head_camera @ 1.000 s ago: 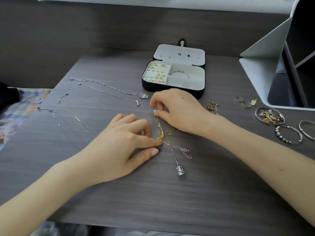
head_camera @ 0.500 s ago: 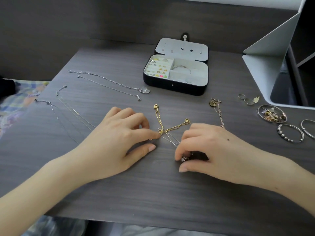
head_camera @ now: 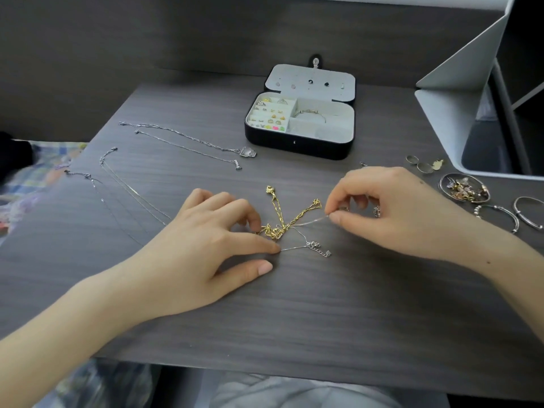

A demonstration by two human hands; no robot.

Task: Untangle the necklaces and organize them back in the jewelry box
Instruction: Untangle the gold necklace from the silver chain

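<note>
Desk (head_camera: 294,319): right hand (head_camera: 394,213) pinches silver chain (head_camera: 309,222), end hidden.

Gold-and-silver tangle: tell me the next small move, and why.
Probably draw the silver chain gently rightward, out of the gold chain knot. The right hand pinches that strand, taut from the knot. The left hand presses the tangle to the table, so it should stay put. The clasp end lies free, so it may slip through.
</note>
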